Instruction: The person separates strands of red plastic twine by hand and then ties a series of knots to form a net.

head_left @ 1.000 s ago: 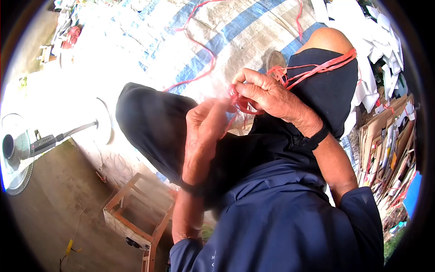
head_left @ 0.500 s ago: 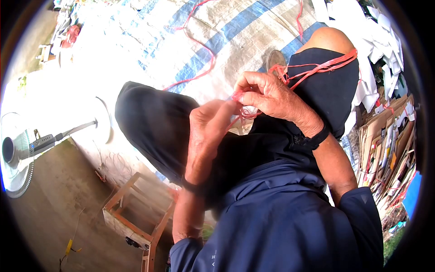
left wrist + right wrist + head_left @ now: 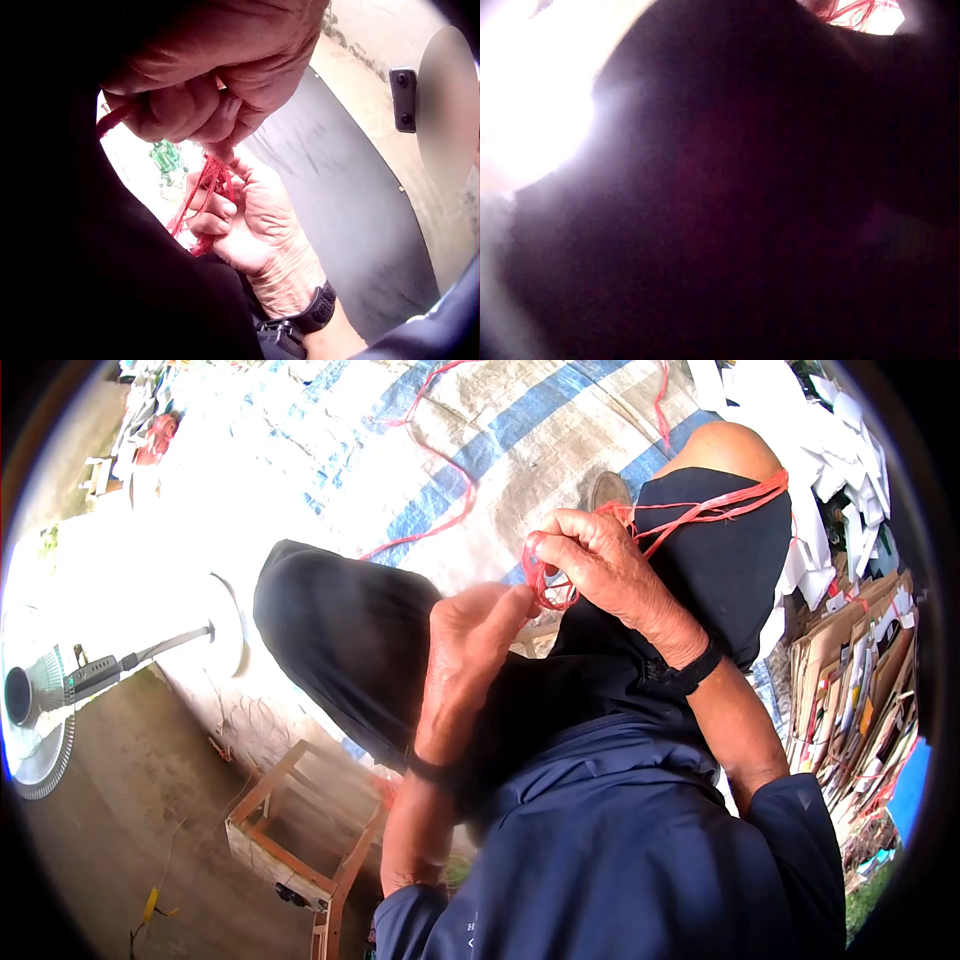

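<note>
Pink-red plastic string (image 3: 548, 588) is bunched in loops between the two hands, above the lap. The left hand (image 3: 472, 635) pinches the near side of the bunch with thumb and fingertips. Opposite it, the right hand (image 3: 605, 570) grips the far side with curled fingers. From the left wrist, the string strands (image 3: 216, 180) hang from the left hand's (image 3: 225, 71) fingertips across the right hand's (image 3: 259, 217) fingers. More strands (image 3: 715, 510) stretch over the right knee. The right wrist view is mostly dark, with red string (image 3: 855, 13) at its top edge.
A blue-and-white striped tarp (image 3: 545, 425) covers the ground, with a loose string (image 3: 468, 490) lying across it. White paper (image 3: 850, 455) and stacked cardboard (image 3: 845, 685) stand at right. A fan (image 3: 35, 700) and a wooden frame (image 3: 285, 845) are at left.
Both hands have shifted slightly to the right with the string. Their fingertips came close together, then drew apart, and a loop of string now shows between them.
</note>
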`<state>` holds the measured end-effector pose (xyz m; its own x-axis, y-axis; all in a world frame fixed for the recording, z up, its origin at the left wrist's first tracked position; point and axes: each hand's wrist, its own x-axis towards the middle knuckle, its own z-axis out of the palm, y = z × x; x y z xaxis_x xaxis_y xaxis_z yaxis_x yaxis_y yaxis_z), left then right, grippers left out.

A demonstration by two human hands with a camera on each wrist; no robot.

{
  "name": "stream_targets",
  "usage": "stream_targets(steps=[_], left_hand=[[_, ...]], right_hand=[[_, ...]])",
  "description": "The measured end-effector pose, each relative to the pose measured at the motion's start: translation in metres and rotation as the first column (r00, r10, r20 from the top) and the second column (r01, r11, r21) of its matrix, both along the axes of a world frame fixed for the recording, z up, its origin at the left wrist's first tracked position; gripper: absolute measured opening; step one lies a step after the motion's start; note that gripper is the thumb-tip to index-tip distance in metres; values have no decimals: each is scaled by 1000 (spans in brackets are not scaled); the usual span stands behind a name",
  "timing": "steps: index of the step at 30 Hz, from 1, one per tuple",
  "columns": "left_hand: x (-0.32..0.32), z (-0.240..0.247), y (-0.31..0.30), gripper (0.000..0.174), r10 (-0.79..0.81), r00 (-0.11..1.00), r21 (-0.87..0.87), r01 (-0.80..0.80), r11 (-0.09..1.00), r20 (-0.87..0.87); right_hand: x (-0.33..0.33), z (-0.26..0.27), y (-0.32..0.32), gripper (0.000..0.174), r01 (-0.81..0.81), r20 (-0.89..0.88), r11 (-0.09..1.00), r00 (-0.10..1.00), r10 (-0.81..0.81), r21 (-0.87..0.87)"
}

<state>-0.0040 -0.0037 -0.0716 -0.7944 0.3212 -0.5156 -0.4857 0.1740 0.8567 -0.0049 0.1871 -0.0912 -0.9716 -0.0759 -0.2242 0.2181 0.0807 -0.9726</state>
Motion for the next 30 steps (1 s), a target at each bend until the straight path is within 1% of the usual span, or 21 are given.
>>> stream_targets(steps=[1,2,4,8,10,14,16,20,22,23,25,29,30], left_hand=[[0,-1,0,25,-11,1000,-5,11,1000,1],[0,-1,1,25,-11,1000,-5,11,1000,1],[1,-1,1,25,-28,1000,-27,27,999,-4],[0,3,3,25,-38,999,-25,38,999,17],[0,5,4,27,-60,998,-43,61,997,18],[1,4,4,28,-71,997,-23,72,997,15],[1,5,4,28,-57,998,-15,57,998,17],[1,6,3,27,-47,999,5,47,999,20],[1,7,3,27,-52,998,11,51,999,31],[1,8,3,27,-51,998,12,51,999,31],[1,9,4,27,-45,998,10,44,999,37],[0,11,3,27,-44,998,5,44,999,53],[0,11,2,28,-39,997,8,39,999,61]], right_hand=[[1,-3,-1,22,42,-4,999,999,-42,-24],[0,-6,0,22,42,-5,999,999,-43,-23],[0,-9,3,25,78,39,996,996,-79,46],[-1,-6,5,28,68,54,994,996,-73,84],[-1,-11,2,28,130,94,991,987,-130,3],[0,-21,5,28,180,160,983,972,-172,-35],[0,-12,4,27,202,253,976,952,-174,-86],[-1,-12,1,27,198,268,977,948,-172,-72],[-1,-9,-3,27,306,327,930,917,-229,-206],[-2,-11,-2,27,305,327,930,917,-228,-206],[-3,-15,2,28,240,330,947,930,-161,-214],[-3,-16,3,27,230,312,936,940,-141,-267],[-4,-10,1,28,270,335,932,925,-181,-243]])
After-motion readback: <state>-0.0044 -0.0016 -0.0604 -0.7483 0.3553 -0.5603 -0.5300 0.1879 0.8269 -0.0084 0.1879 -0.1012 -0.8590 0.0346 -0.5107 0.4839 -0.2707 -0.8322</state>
